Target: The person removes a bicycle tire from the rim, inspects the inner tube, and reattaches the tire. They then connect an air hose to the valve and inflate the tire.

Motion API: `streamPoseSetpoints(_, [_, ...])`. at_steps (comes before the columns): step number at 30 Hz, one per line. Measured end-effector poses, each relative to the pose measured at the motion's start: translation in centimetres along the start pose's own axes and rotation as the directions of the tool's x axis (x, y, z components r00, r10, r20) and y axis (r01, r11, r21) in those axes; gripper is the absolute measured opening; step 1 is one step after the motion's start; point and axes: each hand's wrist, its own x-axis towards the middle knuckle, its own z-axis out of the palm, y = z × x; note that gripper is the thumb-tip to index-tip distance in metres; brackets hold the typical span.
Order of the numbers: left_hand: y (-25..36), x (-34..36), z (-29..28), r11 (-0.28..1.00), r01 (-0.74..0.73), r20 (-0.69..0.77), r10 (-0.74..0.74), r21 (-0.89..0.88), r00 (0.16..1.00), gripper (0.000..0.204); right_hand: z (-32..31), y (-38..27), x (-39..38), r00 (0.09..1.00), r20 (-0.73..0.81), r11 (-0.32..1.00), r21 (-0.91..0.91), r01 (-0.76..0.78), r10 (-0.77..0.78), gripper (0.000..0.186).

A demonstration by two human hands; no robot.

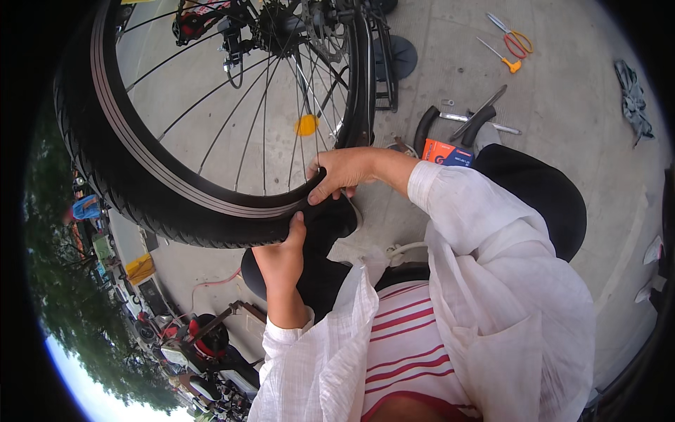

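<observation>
Nearest to you hang your loose white woven sleeves (492,281) over a red-and-white striped top (408,344), and your dark trousers (541,190) fill the right middle of the view. Your left hand (281,257) comes up from below with its fingers closed on the outer tread of the bicycle tyre (133,190), thumb lying against the rubber. Your right hand (344,172) reaches across from the right and curls over the inner edge, fingers clamped on the tyre bead where it meets the rim (211,193). The tyre is black, knobbly along its shoulder, and arcs from the upper left down to your hands at the centre; the rim is dark with pale stripes, and thin metal spokes (260,119) fan up to the hub and sprockets (281,28) at the top. A small round orange reflector (306,124) sits among the spokes. Just beyond your right wrist lies a flat rectangular orange and dark blue cardboard box (450,152) on the grey concrete ground (562,84), beside black-handled tools (464,119). Farther off, at the upper right, lie red-handled scissors (513,39), an orange-handled screwdriver (503,60) and a crumpled dark rag (631,98).
</observation>
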Motion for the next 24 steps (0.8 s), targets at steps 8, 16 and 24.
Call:
streamPoseSetpoints(8, [-1.3, 0.8, -1.3, 0.998, -0.065, 0.115, 0.065, -0.007, 0.991, 0.027, 1.8, 1.7, 0.1, 0.964, -0.192, 0.983, -0.003, 0.184, -0.182, 0.073])
streamPoseSetpoints(16, [-0.2, -0.1, -0.1, 0.997, -0.081, 0.083, 0.080, 0.014, 0.993, 0.028, 4.6, 3.3, -1.2, 0.641, -0.603, 0.875, -0.404, 0.266, -0.474, 0.063])
streamPoseSetpoints(24, [1.1, -1.0, 0.7, 1.000, 0.023, 0.030, -0.023, 0.000, 0.999, 0.026, 5.7, 0.8, -4.2, 0.587, -0.309, 0.655, -0.486, 0.579, -0.748, 0.044])
